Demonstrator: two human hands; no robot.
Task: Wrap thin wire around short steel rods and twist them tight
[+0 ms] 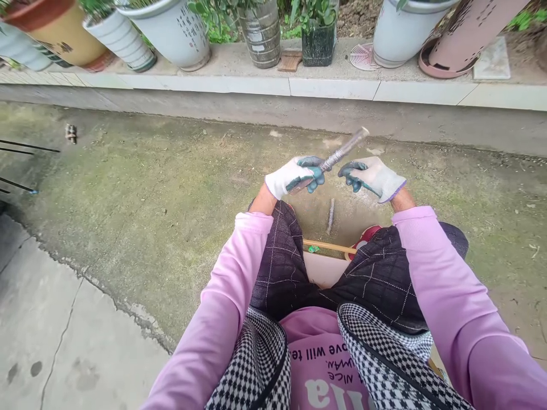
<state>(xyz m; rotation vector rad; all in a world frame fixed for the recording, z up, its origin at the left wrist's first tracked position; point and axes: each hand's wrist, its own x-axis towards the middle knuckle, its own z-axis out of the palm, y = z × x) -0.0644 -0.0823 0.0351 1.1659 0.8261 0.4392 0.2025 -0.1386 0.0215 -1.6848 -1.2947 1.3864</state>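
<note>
My left hand (305, 176), in a white glove with a blue-green palm, grips a stick (342, 152). Silvery wire or cord is wound round the stick's middle, and its bare end slants up to the right. Just right of the stick is my right hand (363, 175), in a matching glove. Its fingers are curled together, close to the wound part but apart from it. Whether a thin strand lies between those fingertips is too fine to make out. A short grey wound rod (330, 216) lies on the ground below, between my feet.
Several flowerpots (171, 34) line a tiled ledge (256, 84) ahead. Dark thin rods (25, 146) and a small metal-looking piece (70, 134) lie at the left. Between my knees is a yellowish bar (329, 246), with a red shoe (366, 238) by its right end.
</note>
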